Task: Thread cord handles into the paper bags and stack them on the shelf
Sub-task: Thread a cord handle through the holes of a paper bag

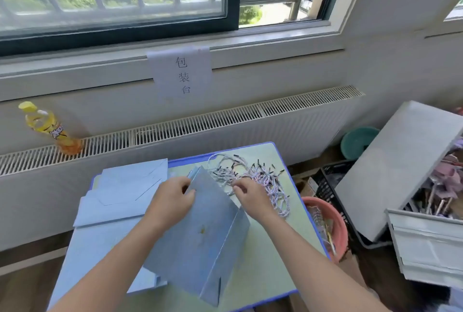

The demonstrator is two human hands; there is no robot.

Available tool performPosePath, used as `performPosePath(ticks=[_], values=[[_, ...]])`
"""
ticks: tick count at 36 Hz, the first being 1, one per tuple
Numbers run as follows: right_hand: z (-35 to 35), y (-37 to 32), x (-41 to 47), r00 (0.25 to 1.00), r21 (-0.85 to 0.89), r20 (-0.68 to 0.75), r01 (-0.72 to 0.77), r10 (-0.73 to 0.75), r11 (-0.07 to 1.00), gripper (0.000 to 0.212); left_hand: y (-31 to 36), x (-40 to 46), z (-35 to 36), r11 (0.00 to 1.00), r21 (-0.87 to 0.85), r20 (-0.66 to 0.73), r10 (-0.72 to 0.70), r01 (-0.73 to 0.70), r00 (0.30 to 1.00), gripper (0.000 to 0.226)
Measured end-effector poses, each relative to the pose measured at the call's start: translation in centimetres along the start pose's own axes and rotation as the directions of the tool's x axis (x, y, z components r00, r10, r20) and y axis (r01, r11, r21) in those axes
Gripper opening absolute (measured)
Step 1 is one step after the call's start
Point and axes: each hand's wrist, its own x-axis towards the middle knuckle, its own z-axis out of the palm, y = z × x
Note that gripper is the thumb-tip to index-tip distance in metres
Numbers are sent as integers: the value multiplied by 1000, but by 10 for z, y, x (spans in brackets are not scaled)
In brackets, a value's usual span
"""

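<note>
Plainly, the left hand [172, 196] pinched the top edge of the blue paper bag [200, 234] lying half-open on the small table [265, 269], while the right hand [250, 196] curled into the tangled cord handles [253, 176] beside it; what it gripped I couldn't tell. One tug, I judged, might drag several knotted cords out, or crease the bag's mouth.

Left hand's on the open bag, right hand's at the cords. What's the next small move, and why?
Probably pinch one cord out of the cord pile with the right hand and bring its tip to the bag's top edge. The left hand already holds the bag at its mouth, no cord shows in the bag, and the right fingers sit on the pile's near edge.
</note>
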Motion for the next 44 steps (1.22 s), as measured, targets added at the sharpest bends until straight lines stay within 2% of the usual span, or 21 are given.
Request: performPosePath(ticks=[5,11,16,22,27,28,31,33,36,38,42,44], values=[[17,20,15,1000,-165,20,-4,7,986,22,-25,-9,3,988,-41,-17,-150,149,989,22],[36,27,40,967,-449,235,202,-104,870,29,-40,-19,4,957,-125,-9,-266,263,964,24],[52,30,47,937,-567,329,296,-118,769,27,-46,-26,2,943,-154,-5,-299,295,954,25],[56,34,56,907,-623,378,399,-186,673,20,-53,-30,0,936,-189,25,-297,296,955,22],[61,26,59,899,-677,423,398,-114,620,22,-60,-35,1,930,-222,46,-291,294,955,12],[61,24,58,905,-670,414,379,-102,638,26,-58,-38,1,926,-249,52,-281,285,958,8],[54,14,55,922,-576,378,301,-79,760,36,-55,-43,2,932,-282,25,-230,228,973,44],[45,3,51,934,-470,342,265,-103,842,29,-57,-43,3,946,-262,6,-194,189,981,52],[29,-23,34,958,-286,247,215,-145,934,14,-62,-42,7,956,-233,31,-178,180,984,38],[20,-42,18,964,-177,205,207,-170,962,8,-61,-39,6,938,-277,52,-201,208,978,38],[20,-71,-19,962,33,132,237,-239,971,13,-52,-37,3,896,-351,121,-244,271,962,24],[28,-79,-38,950,85,157,259,-269,962,11,-49,-37,2,871,-398,143,-250,287,958,27]])
